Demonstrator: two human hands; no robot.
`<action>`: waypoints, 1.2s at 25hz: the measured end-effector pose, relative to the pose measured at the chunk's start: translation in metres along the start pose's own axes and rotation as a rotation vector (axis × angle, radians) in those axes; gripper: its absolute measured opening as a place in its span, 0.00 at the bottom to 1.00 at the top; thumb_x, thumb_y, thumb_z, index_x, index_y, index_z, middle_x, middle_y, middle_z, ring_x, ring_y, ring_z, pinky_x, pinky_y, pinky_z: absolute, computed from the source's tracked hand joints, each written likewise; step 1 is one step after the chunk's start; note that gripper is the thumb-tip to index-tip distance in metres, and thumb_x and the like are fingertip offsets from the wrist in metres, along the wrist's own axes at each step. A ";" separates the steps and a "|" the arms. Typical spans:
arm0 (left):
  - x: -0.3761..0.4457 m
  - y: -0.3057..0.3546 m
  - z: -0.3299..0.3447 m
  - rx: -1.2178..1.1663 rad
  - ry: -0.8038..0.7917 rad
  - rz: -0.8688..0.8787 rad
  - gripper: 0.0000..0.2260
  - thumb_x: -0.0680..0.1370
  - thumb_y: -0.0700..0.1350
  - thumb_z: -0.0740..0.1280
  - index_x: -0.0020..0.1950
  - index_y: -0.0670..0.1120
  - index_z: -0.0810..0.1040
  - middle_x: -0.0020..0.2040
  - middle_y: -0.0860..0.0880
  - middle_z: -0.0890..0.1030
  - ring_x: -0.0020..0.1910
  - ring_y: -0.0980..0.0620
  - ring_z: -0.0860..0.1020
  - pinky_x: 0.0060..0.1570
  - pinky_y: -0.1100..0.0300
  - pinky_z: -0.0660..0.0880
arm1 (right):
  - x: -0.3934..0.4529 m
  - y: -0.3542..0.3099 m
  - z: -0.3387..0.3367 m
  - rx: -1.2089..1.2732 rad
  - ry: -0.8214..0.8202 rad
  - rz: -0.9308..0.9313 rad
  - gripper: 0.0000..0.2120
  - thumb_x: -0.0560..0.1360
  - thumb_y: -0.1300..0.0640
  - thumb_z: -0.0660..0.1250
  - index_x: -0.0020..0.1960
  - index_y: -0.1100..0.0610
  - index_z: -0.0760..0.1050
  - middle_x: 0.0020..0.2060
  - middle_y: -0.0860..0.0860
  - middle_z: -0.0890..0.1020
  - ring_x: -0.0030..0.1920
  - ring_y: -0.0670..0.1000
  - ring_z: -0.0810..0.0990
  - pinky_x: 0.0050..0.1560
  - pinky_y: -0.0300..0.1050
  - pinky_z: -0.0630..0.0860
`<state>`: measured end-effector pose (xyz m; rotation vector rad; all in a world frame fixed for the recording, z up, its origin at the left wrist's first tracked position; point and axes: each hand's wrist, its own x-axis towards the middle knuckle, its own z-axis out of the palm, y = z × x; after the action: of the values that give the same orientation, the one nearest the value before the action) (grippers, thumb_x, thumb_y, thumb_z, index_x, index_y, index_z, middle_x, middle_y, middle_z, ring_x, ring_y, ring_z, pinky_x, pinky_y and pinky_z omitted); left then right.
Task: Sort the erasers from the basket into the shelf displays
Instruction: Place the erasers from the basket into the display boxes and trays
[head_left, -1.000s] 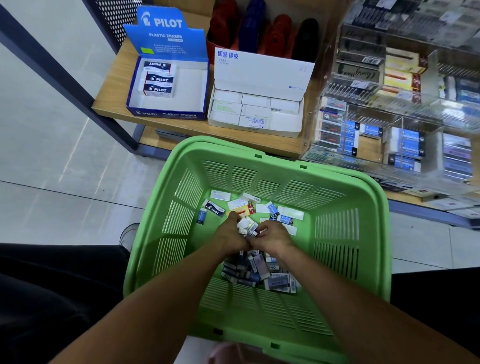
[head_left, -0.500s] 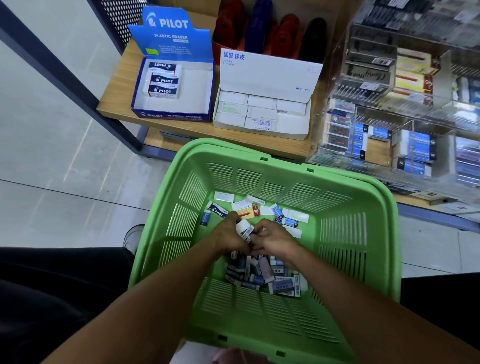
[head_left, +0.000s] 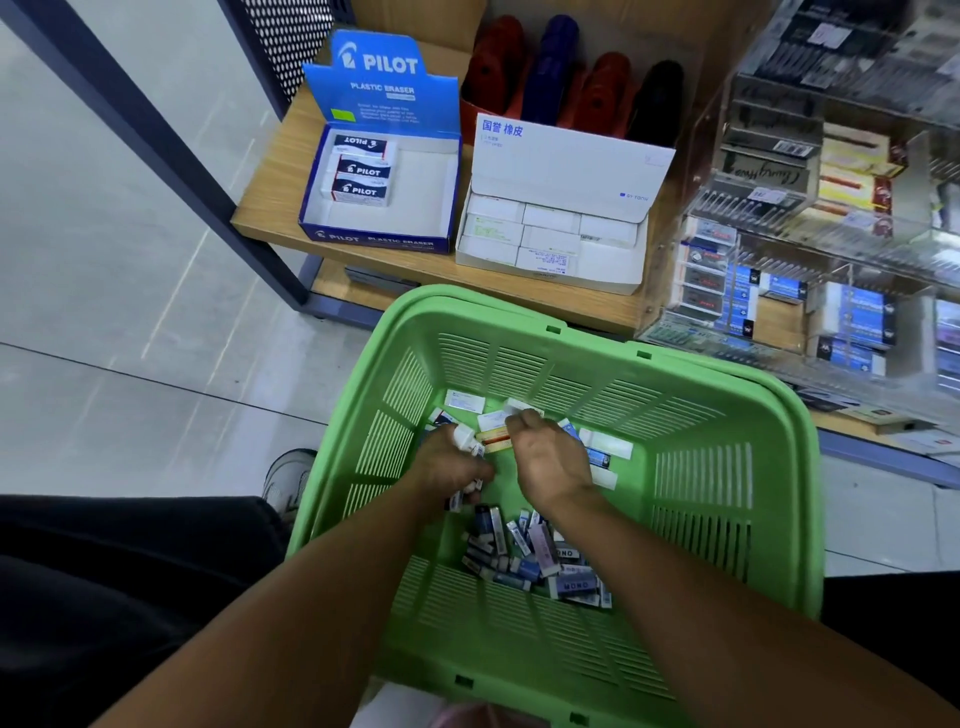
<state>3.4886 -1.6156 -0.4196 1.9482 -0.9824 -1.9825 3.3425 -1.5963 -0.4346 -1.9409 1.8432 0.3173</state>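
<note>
A green plastic basket (head_left: 737, 499) sits in front of me with several small erasers scattered on its floor, a dense pile of them (head_left: 535, 556) near the front. Both hands are inside the basket. My left hand (head_left: 452, 467) grips a small bunch of erasers, white ends sticking out above and below the fist. My right hand (head_left: 550, 457) reaches toward the far side and pinches a white eraser (head_left: 519, 408) at its fingertips. On the wooden shelf (head_left: 270, 208) stand a blue Pilot display box (head_left: 379, 192) holding three erasers and a white display box (head_left: 556, 234) nearly full.
A clear acrylic display (head_left: 810, 291) with boxed erasers and pens fills the right of the shelf. Red, blue and black staplers (head_left: 571, 83) stand behind the boxes. A dark metal shelf post (head_left: 171, 156) runs at the left, above grey floor tiles. My shoe (head_left: 288, 480) shows beside the basket.
The hands have separated: my right hand moved toward the basket's far side and took hold of a white eraser, while my left hand kept its bunch of erasers. The view shifted slightly.
</note>
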 end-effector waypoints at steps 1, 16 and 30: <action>0.000 0.000 0.000 -0.023 0.005 -0.001 0.14 0.67 0.26 0.71 0.47 0.41 0.78 0.39 0.41 0.81 0.34 0.45 0.79 0.33 0.56 0.78 | 0.000 -0.004 0.000 -0.084 -0.025 -0.008 0.29 0.72 0.72 0.64 0.71 0.59 0.66 0.68 0.56 0.71 0.59 0.58 0.78 0.49 0.51 0.78; -0.098 0.125 0.004 0.178 -0.500 0.117 0.17 0.72 0.29 0.72 0.56 0.42 0.74 0.43 0.43 0.82 0.36 0.47 0.81 0.29 0.61 0.76 | -0.069 0.046 -0.150 -0.186 -0.307 -0.273 0.05 0.75 0.55 0.70 0.50 0.53 0.77 0.41 0.49 0.75 0.43 0.51 0.76 0.39 0.41 0.71; -0.184 0.281 0.081 -0.084 -0.229 0.386 0.16 0.71 0.27 0.72 0.49 0.43 0.72 0.41 0.41 0.78 0.26 0.47 0.78 0.22 0.64 0.73 | -0.098 0.178 -0.348 0.064 0.357 0.105 0.14 0.70 0.60 0.75 0.54 0.58 0.77 0.48 0.54 0.81 0.50 0.55 0.78 0.45 0.43 0.71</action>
<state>3.3473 -1.6997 -0.1164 1.3813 -1.2000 -2.0055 3.1120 -1.6727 -0.1132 -1.9582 2.1521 -0.0640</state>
